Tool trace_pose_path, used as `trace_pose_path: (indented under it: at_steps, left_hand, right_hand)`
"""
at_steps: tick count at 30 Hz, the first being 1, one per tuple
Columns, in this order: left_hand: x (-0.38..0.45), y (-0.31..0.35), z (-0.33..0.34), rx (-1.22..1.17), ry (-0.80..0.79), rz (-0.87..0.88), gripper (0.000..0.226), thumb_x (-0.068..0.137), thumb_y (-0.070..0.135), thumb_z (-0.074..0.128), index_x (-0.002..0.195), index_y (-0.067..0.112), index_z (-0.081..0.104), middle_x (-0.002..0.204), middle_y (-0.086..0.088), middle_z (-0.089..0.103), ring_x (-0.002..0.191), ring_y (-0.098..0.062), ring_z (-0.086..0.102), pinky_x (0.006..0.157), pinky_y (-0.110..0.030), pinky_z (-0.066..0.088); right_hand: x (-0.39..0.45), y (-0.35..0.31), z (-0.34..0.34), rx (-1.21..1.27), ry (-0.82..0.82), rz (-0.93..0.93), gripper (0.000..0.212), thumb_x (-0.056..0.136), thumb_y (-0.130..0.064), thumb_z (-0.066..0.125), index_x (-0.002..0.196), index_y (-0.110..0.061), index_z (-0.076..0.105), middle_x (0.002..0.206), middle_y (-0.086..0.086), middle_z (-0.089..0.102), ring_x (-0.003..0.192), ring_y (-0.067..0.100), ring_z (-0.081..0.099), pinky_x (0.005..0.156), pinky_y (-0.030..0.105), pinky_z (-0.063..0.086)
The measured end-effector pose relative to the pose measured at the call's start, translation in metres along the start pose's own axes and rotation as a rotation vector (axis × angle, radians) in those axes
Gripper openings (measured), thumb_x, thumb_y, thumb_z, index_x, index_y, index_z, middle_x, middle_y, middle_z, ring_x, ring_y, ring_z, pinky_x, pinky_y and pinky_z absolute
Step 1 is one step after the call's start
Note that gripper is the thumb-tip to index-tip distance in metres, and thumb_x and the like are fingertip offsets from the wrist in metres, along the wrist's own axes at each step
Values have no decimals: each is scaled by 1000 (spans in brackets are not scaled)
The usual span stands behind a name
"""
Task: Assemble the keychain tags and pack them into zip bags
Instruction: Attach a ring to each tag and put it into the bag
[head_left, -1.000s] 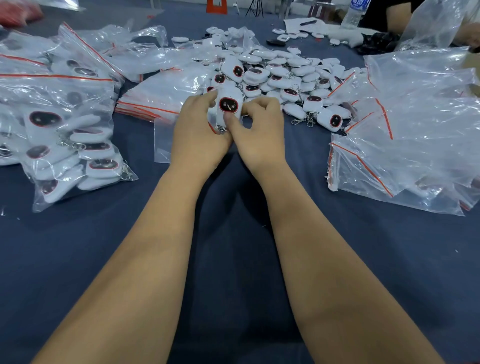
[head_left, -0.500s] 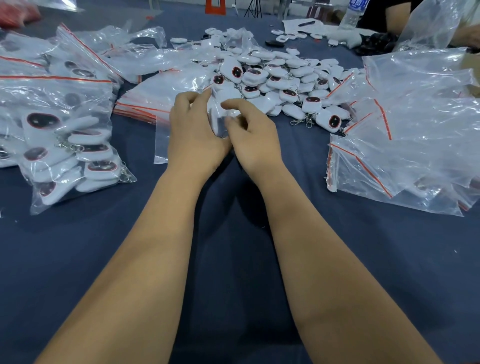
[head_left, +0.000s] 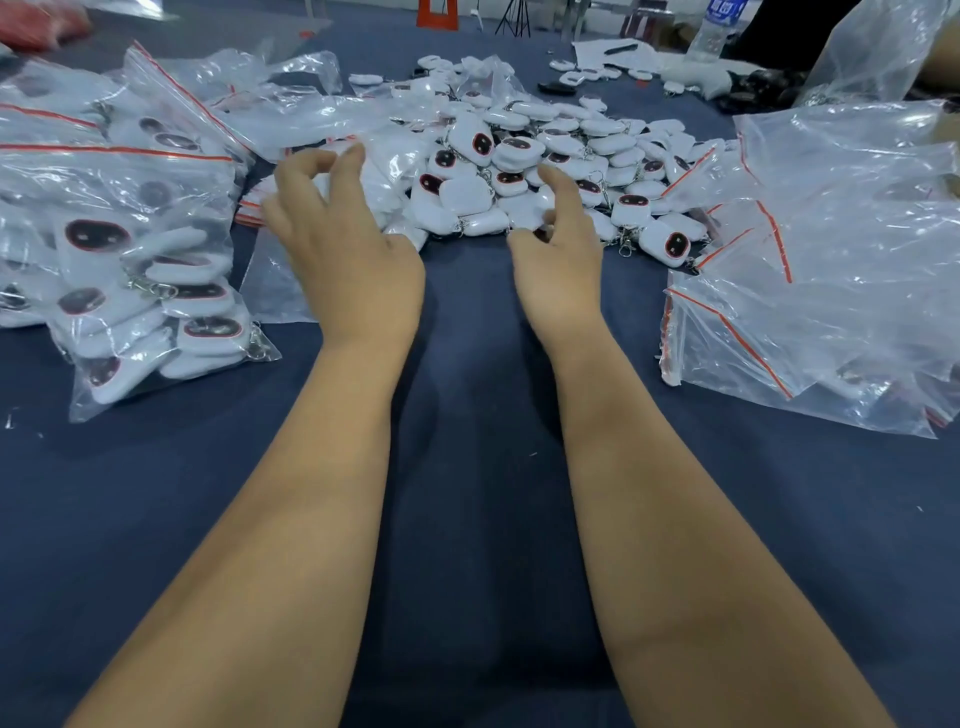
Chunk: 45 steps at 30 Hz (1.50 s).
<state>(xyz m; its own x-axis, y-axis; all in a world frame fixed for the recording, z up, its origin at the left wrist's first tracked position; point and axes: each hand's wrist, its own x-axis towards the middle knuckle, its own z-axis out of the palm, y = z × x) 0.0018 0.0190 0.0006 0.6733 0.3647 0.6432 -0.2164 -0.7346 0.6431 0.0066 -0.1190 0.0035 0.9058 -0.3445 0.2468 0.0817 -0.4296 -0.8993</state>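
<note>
Head view: glossy white rounded keychain tags (head_left: 524, 171), crinkly clear zip bags (head_left: 831, 249).

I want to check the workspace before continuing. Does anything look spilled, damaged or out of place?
Nothing stands out. The loose tags lie in a pile, the packed bag at the left, the empty zip bags at the right.

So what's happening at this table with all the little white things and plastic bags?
A person is packing small white keychain tags with dark red-rimmed faces, heaped loose on a dark blue cloth-covered table, into clear zip bags with red seal strips. Filled bags lie to the left and empty ones to the right. Right now neither hand holds anything: the left hand hovers over a flat clear bag, and the right hand reaches toward the heap.
</note>
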Motion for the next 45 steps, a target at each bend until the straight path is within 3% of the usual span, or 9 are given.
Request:
trace_pose_path:
  at_steps: [7,13,19,21,23,28,31,35,45]
  left_hand:
    - [0,-8,14,-26,-515,-3,31,79,5,54,75,31,69,104,-2,61,85,-19,56,69,-28,40]
    - [0,-11,16,62,-483,11,35,81,-1,48,103,8,73,120,-13,59,105,-28,56,74,-26,33]
    - [0,-7,12,30,-356,-17,49,88,-4,44,136,5,54,142,-10,46,127,-26,45,87,-19,28]
    - [0,-5,11,11,-365,8,46,89,-4,43,132,5,57,139,-10,49,127,-27,45,92,-24,31]
    - [-1,-3,12,-11,-402,3,41,88,-2,44,121,8,66,129,-10,56,115,-25,52,82,-22,32]
    - [-4,-1,12,-98,-538,-43,30,85,7,49,94,15,76,92,-1,67,80,-14,54,65,-25,35]
    - [-2,2,12,-222,-560,-120,24,85,18,53,73,4,67,76,-16,61,68,-14,47,62,-29,37]
    - [-3,7,7,-416,-607,-169,39,87,31,54,72,-5,59,65,-14,46,63,-15,41,62,-30,35]
    - [-1,0,15,-305,-597,-114,49,94,31,58,50,17,44,43,7,33,46,-11,30,44,-19,25]
  right_hand:
    - [18,5,6,-470,-229,149,67,91,-35,44,152,-45,17,149,1,38,137,28,25,110,40,18]
    - [23,5,5,-382,-276,224,62,94,-41,42,153,-40,24,156,-4,29,140,26,17,111,38,12]
    - [9,8,1,60,-8,140,26,88,-24,60,113,-25,68,96,-15,63,99,4,59,93,23,37]
    - [8,9,-3,253,79,144,16,85,-11,65,98,-20,65,83,-9,60,60,-8,55,65,15,45]
    - [8,9,-8,369,102,148,25,83,-2,67,94,-22,56,83,-5,58,54,-4,53,54,14,42]
    - [6,1,-5,501,-40,136,29,85,8,64,102,-15,60,93,0,67,81,9,63,68,16,51]
    - [1,0,1,411,-83,45,27,83,7,65,95,-17,64,95,1,67,89,12,63,78,23,55]
    - [-5,2,8,199,-94,-67,18,82,-6,71,92,-20,68,77,-10,62,62,-4,52,64,16,48]
    - [-7,-2,5,196,-203,-28,28,76,5,56,71,-20,69,65,-5,66,64,6,59,64,20,48]
